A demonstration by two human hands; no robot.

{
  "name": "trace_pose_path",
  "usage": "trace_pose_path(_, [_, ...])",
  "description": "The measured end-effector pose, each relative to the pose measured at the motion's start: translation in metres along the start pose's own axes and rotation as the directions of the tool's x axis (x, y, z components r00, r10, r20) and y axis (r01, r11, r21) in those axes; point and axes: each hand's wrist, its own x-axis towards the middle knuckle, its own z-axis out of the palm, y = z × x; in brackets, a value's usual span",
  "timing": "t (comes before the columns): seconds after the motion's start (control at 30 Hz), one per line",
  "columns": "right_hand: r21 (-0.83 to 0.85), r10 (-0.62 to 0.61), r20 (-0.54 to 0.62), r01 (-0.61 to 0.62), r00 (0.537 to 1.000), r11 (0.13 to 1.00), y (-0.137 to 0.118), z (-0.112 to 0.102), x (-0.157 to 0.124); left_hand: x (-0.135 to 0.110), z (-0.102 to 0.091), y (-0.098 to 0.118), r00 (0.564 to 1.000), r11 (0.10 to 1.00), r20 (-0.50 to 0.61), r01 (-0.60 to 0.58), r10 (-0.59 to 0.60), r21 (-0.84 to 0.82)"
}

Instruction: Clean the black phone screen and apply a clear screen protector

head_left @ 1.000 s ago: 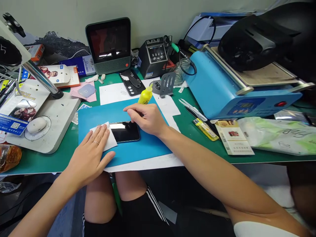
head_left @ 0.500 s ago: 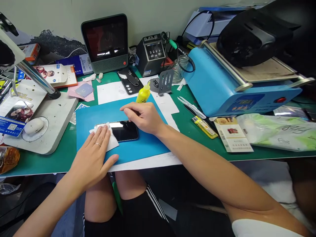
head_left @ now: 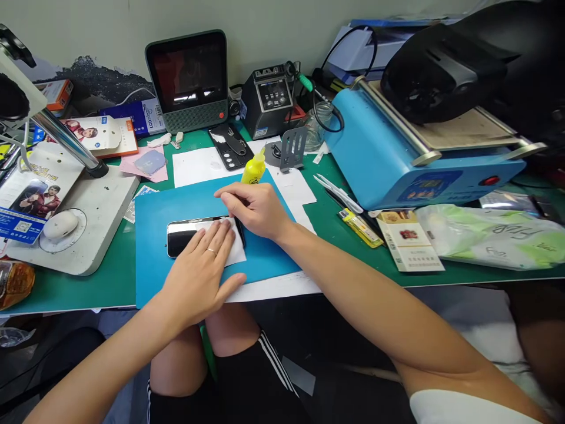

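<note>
A phone (head_left: 177, 238) with a dark, glossy screen lies face up on a blue mat (head_left: 154, 203). My left hand (head_left: 200, 259), with a ring on one finger, is stretched out flat and presses a white wipe (head_left: 238, 250) onto the right part of the screen. My right hand (head_left: 256, 212) is curled at the phone's upper right corner, thumb close under the index finger. Its other fingers are hidden, so whether they grip anything is unclear. Just behind it stands a yellow squeeze bottle (head_left: 253, 169) with a pointed nozzle.
A blue heating machine (head_left: 371, 159), a cigarette pack (head_left: 410, 241) and a plastic tissue packet (head_left: 494, 238) are on the right. Tweezers (head_left: 338, 191) lie beside the mat. At the back are a smart display (head_left: 188, 79) and a soldering station (head_left: 269, 100). A white stand base (head_left: 101, 218) is left.
My left hand has slid the wipe from the phone's left end to its right part, uncovering the left end. My right hand stays at the upper right corner.
</note>
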Motion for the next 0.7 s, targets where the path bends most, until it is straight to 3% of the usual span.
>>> trace_pose_path(0.1, [0.002,0.004,0.016,-0.004,1.0,1.0,0.0,0.0,0.0,-0.025,-0.002,-0.01,1.0,0.998,-0.022,0.008,-0.007,0.059])
trace_pose_path(0.2, [-0.015,0.027,0.034,-0.027,0.999,1.0,0.001,0.0,0.001,-0.034,-0.003,-0.019,0.999,0.995,-0.034,0.04,-0.037,0.092])
trace_pose_path(0.3, [-0.028,0.037,0.035,-0.036,0.999,0.999,0.001,-0.001,0.002,-0.017,-0.002,-0.016,0.997,0.995,-0.041,0.064,-0.062,0.071])
trace_pose_path(0.43, [-0.033,0.025,0.021,-0.025,0.999,0.999,0.0,-0.003,0.0,0.022,0.001,0.009,0.999,0.999,-0.001,0.041,-0.041,0.006])
trace_pose_path(0.5, [-0.028,0.025,0.009,-0.025,1.0,0.999,-0.001,-0.004,-0.002,0.03,0.001,0.02,1.0,0.999,0.004,0.028,-0.028,-0.024])
trace_pose_path(0.57, [-0.021,0.028,-0.001,-0.028,1.0,0.999,0.0,-0.004,-0.003,0.023,0.003,0.024,1.0,0.999,0.0,0.013,-0.013,-0.033])
trace_pose_path(0.7, [-0.026,0.017,-0.031,-0.017,0.999,1.0,0.001,-0.003,-0.005,-0.022,0.003,0.009,0.999,1.0,-0.036,0.005,-0.005,0.016])
